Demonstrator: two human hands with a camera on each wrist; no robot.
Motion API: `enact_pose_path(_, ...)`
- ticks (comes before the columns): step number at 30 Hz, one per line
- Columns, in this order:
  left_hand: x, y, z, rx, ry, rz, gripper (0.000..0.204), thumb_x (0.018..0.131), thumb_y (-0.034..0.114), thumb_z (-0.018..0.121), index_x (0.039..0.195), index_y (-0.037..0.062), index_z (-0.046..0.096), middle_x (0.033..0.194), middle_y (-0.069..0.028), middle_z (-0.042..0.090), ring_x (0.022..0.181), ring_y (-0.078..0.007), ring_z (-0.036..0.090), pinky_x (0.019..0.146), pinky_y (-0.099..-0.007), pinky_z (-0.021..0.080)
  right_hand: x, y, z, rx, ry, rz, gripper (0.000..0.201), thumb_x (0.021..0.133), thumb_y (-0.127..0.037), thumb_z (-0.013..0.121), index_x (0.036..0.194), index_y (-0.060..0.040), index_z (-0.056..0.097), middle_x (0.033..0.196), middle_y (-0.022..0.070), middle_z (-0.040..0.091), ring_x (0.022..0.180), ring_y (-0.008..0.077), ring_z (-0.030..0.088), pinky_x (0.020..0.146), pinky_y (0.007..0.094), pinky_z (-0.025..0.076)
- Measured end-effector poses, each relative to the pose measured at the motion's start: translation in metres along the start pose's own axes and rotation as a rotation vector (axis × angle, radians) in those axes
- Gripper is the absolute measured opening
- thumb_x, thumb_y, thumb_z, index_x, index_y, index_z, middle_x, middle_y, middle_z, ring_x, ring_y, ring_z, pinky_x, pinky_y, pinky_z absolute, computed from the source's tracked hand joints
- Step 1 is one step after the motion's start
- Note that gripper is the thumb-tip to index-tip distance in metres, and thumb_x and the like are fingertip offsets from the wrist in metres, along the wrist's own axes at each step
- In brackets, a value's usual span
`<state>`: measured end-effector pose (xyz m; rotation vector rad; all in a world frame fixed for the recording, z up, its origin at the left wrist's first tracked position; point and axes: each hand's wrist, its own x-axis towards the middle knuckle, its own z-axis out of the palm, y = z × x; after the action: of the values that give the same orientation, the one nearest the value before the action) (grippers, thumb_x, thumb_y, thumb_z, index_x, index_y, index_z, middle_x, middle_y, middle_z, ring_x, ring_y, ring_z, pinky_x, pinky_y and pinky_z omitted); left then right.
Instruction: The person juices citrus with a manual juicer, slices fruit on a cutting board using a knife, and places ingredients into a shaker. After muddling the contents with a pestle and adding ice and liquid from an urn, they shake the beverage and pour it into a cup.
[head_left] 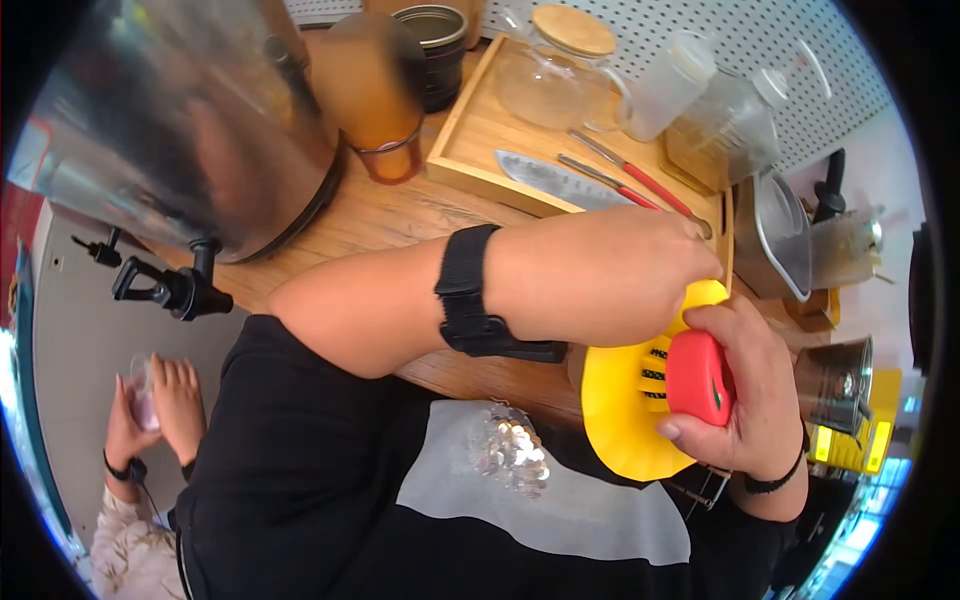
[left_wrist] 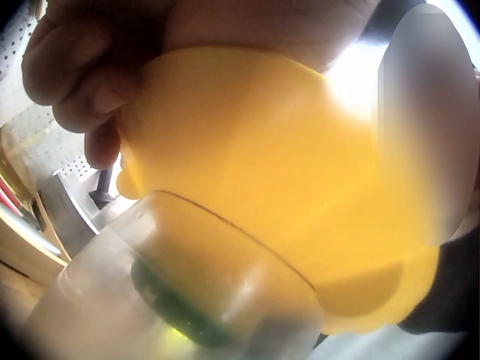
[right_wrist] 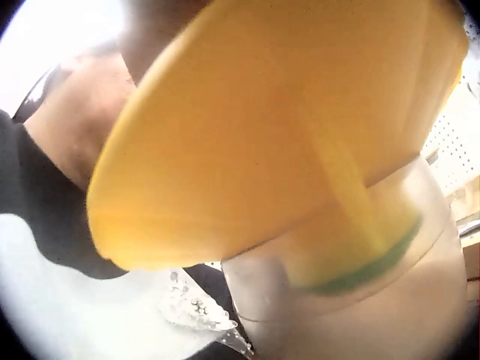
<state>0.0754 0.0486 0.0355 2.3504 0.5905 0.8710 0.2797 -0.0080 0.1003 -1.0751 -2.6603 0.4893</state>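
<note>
A yellow, wavy-rimmed slicer-like piece (head_left: 620, 420) with dark slots in its middle is tilted on its side. Its narrow end sits in the mouth of a translucent container (left_wrist: 82, 307), and a green band (right_wrist: 360, 274) shows through the wall. My left hand (head_left: 640, 270) reaches across and grips the far rim of the yellow piece, fingers curled at its edge. With my right hand (head_left: 760, 390) I hold a red rounded piece (head_left: 700, 378) against the slotted middle, thumb on its near side. The slots behind the red piece are partly hidden.
A wooden tray (head_left: 465, 105) carries a knife (head_left: 560, 182), red-handled tools, a glass teapot (head_left: 550, 90) and bottles. Left stands a large metal dispenser with a black tap (head_left: 180, 290). An amber cup (head_left: 390, 155) is behind. Another person's hands (head_left: 165, 405) hold something clear at lower left.
</note>
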Motion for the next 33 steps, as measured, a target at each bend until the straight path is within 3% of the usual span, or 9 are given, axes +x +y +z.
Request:
enact_pose_path(4, 0.002, -0.003, 0.003, 0.002, 0.02, -0.021, 0.037, 0.08, -0.001, 0.048, 0.115, -0.0006, 0.061, 0.101, -0.0208, 0.063, 0.098, -0.0376, 0.059, 0.087, -0.0428, 0.048, -0.001, -0.005, -0.013, -0.009, -0.008, -0.081, 0.063, 0.062, -0.024, 0.082, 0.12, -0.0112, 0.06, 0.108, 0.0155, 0.054, 0.092, 0.0339, 0.059, 0.078, 0.0395, 0.05)
enact_pose_path(9, 0.001, -0.004, 0.005, -0.002, 0.045, -0.019, 0.037, 0.081, -0.001, 0.048, 0.116, -0.0004, 0.061, 0.103, -0.0203, 0.063, 0.101, -0.0367, 0.059, 0.089, -0.0421, 0.048, -0.003, -0.006, -0.02, -0.095, -0.1, -0.152, 0.059, 0.062, -0.022, 0.079, 0.118, -0.0126, 0.061, 0.111, 0.0173, 0.054, 0.093, 0.0334, 0.058, 0.079, 0.0378, 0.049)
enact_pose_path(13, 0.002, 0.0, 0.002, 0.019, -0.003, -0.084, 0.036, 0.083, 0.001, 0.048, 0.117, 0.0009, 0.06, 0.105, -0.0186, 0.062, 0.103, -0.0363, 0.059, 0.089, -0.0416, 0.048, -0.005, -0.008, -0.01, -0.167, -0.141, -0.066, 0.065, 0.061, -0.032, 0.083, 0.118, -0.0102, 0.059, 0.103, 0.0149, 0.055, 0.088, 0.033, 0.059, 0.075, 0.0395, 0.049)
enact_pose_path(16, 0.002, -0.004, 0.005, 0.013, 0.034, -0.02, 0.035, 0.084, 0.001, 0.049, 0.118, 0.0018, 0.06, 0.102, -0.0182, 0.062, 0.1, -0.0359, 0.059, 0.088, -0.041, 0.049, -0.006, -0.005, -0.001, -0.139, -0.028, -0.039, 0.071, 0.064, -0.043, 0.083, 0.118, -0.0056, 0.055, 0.094, 0.0136, 0.056, 0.08, 0.0332, 0.059, 0.072, 0.0387, 0.049)
enact_pose_path(21, 0.005, -0.002, 0.002, 0.024, 0.015, -0.041, 0.037, 0.084, 0.0, 0.049, 0.12, 0.0026, 0.06, 0.099, -0.0178, 0.062, 0.097, -0.0355, 0.06, 0.085, -0.0408, 0.048, -0.003, 0.005, -0.008, -0.034, -0.014, -0.002, 0.072, 0.064, -0.043, 0.082, 0.12, -0.0066, 0.056, 0.098, 0.0144, 0.056, 0.083, 0.033, 0.059, 0.074, 0.0379, 0.049)
enact_pose_path(23, 0.005, -0.003, 0.002, 0.028, 0.017, -0.036, 0.038, 0.084, 0.0, 0.048, 0.12, 0.0028, 0.06, 0.099, -0.0179, 0.062, 0.097, -0.0354, 0.06, 0.086, -0.041, 0.048, -0.004, 0.01, -0.012, -0.091, 0.065, -0.172, 0.07, 0.063, -0.038, 0.083, 0.121, -0.0083, 0.057, 0.102, 0.0152, 0.055, 0.085, 0.0329, 0.059, 0.075, 0.0375, 0.049)
enact_pose_path(26, 0.004, -0.003, 0.002, 0.03, 0.014, -0.038, 0.039, 0.084, 0.0, 0.048, 0.121, 0.0032, 0.06, 0.098, -0.0182, 0.062, 0.095, -0.0352, 0.06, 0.086, -0.0413, 0.048, -0.005, 0.011, -0.016, -0.115, -0.012, -0.249, 0.069, 0.062, -0.034, 0.082, 0.123, -0.0101, 0.059, 0.108, 0.0165, 0.054, 0.087, 0.033, 0.059, 0.075, 0.0375, 0.05)
enact_pose_path(33, 0.005, -0.001, 0.0, 0.041, -0.016, -0.073, 0.038, 0.085, 0.0, 0.047, 0.121, 0.0031, 0.059, 0.098, -0.0183, 0.061, 0.095, -0.0355, 0.06, 0.084, -0.0405, 0.048, -0.005, 0.0, -0.004, -0.155, -0.045, -0.056, 0.072, 0.063, -0.04, 0.084, 0.12, -0.0065, 0.056, 0.098, 0.0139, 0.058, 0.083, 0.0323, 0.061, 0.07, 0.037, 0.051)
